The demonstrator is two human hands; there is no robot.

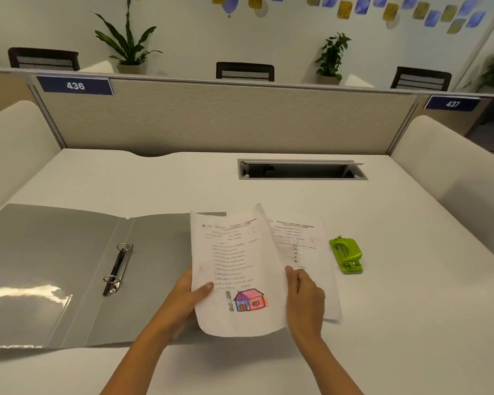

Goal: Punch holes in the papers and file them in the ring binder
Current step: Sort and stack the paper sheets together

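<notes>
A printed sheet with a coloured house drawing [234, 266] is lifted off the desk and curls upward. My left hand [187, 300] pinches its left edge, thumb on top. My right hand [304, 297] grips its right edge. A second printed sheet [311, 252] lies flat on the desk under and to the right of the lifted one. The grey ring binder [69, 269] lies open at the left, its two metal rings [117, 269] closed and holding no paper. A green hole punch [347, 255] sits to the right of the papers.
The white desk [397, 323] has a cable slot [301, 169] with an open lid at the back. A beige partition [226, 118] closes off the far side, with padded side screens left and right. Chairs and plants stand beyond.
</notes>
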